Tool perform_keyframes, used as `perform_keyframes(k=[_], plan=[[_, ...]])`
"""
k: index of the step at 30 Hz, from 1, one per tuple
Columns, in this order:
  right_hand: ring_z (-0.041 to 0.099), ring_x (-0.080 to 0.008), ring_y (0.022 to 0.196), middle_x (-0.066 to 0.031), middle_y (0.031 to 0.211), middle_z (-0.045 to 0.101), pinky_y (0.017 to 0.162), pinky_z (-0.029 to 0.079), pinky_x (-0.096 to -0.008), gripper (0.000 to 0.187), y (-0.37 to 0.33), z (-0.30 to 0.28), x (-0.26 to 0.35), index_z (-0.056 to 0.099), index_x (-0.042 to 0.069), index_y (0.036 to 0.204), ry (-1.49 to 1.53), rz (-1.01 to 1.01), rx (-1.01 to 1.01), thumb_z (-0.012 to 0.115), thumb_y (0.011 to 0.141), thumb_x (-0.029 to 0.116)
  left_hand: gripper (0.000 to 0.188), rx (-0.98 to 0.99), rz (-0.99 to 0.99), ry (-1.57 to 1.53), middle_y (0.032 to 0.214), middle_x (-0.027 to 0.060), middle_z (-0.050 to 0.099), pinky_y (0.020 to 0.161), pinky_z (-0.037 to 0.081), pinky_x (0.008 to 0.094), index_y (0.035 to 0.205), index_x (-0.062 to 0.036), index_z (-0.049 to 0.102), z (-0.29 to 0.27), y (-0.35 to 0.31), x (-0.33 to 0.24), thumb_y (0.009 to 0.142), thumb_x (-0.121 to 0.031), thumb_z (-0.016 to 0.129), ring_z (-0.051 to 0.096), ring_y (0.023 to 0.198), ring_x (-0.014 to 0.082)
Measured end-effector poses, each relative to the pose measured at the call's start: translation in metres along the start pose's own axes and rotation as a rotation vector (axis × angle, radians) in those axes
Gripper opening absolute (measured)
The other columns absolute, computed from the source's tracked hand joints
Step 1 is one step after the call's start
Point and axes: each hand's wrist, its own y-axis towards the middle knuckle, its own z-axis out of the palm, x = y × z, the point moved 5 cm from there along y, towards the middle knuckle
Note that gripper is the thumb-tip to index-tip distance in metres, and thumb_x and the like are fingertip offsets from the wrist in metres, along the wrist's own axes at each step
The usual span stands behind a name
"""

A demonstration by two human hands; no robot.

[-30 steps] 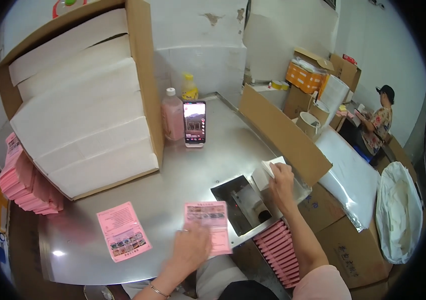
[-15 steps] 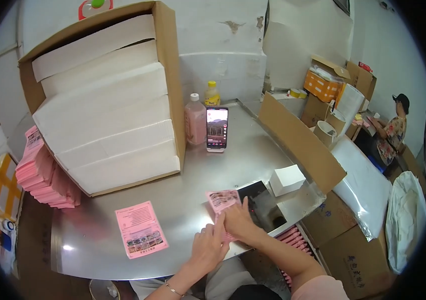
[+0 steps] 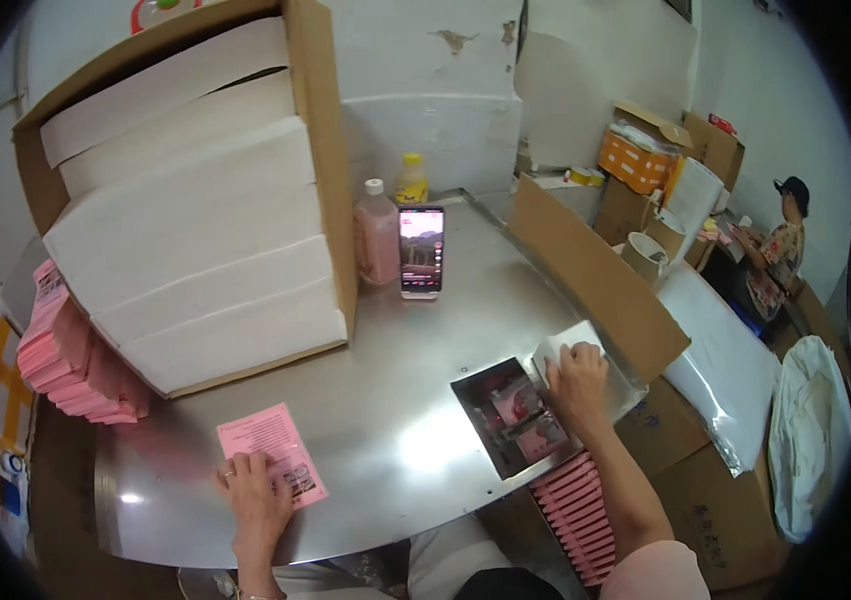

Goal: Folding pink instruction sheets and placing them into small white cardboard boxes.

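Just above the centre of the frame, a lit phone (image 3: 422, 250) stands upright before a bottle of pink liquid (image 3: 377, 245) and a yellow-capped bottle (image 3: 412, 182). At upper right are an orange box (image 3: 635, 162) and a person in a black cap (image 3: 779, 250); a white sack (image 3: 812, 440) lies at the right edge.

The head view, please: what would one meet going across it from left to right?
Pink paper stack, pink leaflet under the left hand, pink bottle, phone, white block under the right hand, white sack.

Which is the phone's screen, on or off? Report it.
On: the phone's screen is lit, showing a coloured picture.
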Motion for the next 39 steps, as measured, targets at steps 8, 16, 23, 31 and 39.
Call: perform_keyframes(k=[8,16,23,31,39], plan=[[0.056,-0.0311,0.091,-0.0139,0.090,0.058,0.079,0.043,-0.0439,0.018,-0.005,0.027,-0.025,0.070,0.002,0.098,0.156,0.113,0.074,0.064,0.083,0.011,0.011,0.205,0.043,-0.406,0.098,0.0173,0.060,0.085,0.044,0.0476,0.102,-0.0044,0.057,-0.003,0.011,-0.062,0.092,-0.005,0.054,0.057,0.095,0.0375],[0.062,-0.0359,0.117,-0.0205,0.119,0.065,0.109,0.039,-0.0524,0.032,-0.045,-0.034,0.095,0.062,-0.005,0.118,0.496,-0.447,0.038,0.057,0.088,0.004,0.039,0.205,0.439,-0.733,0.127,0.0169,0.057,0.075,0.049,0.0460,0.113,-0.0055,0.064,0.065,-0.019,-0.161,0.076,-0.017,0.071,0.057,0.113,0.0396],[0.058,-0.0362,0.105,-0.0199,0.111,0.061,0.092,0.046,-0.0480,0.045,0.022,-0.073,0.006,0.064,0.002,0.123,0.172,0.016,-0.347,0.059,0.079,-0.002,0.051,0.245,0.447,-0.336,0.140,0.0166,0.052,0.079,0.041,0.0445,0.121,-0.0077,0.063,0.050,-0.016,-0.143,0.074,-0.027,0.069,0.050,0.128,0.0378],[0.056,-0.0327,0.094,-0.0141,0.096,0.059,0.082,0.045,-0.0461,0.025,-0.014,0.029,-0.004,0.066,0.001,0.101,0.163,0.099,-0.042,0.068,0.077,0.008,0.050,0.270,0.460,-0.279,0.142,0.0168,0.050,0.080,0.040,0.0470,0.121,-0.0070,0.062,0.053,-0.020,-0.144,0.075,-0.027,0.068,0.048,0.127,0.0408],[0.054,-0.0322,0.090,-0.0139,0.091,0.056,0.077,0.044,-0.0452,0.021,-0.007,0.036,-0.015,0.069,0.001,0.096,0.170,0.158,0.020,0.058,0.083,0.013,0.048,0.250,0.470,-0.283,0.143,0.0167,0.050,0.080,0.039,0.0464,0.120,-0.0070,0.063,0.055,-0.017,-0.148,0.076,-0.025,0.067,0.049,0.125,0.0407]])
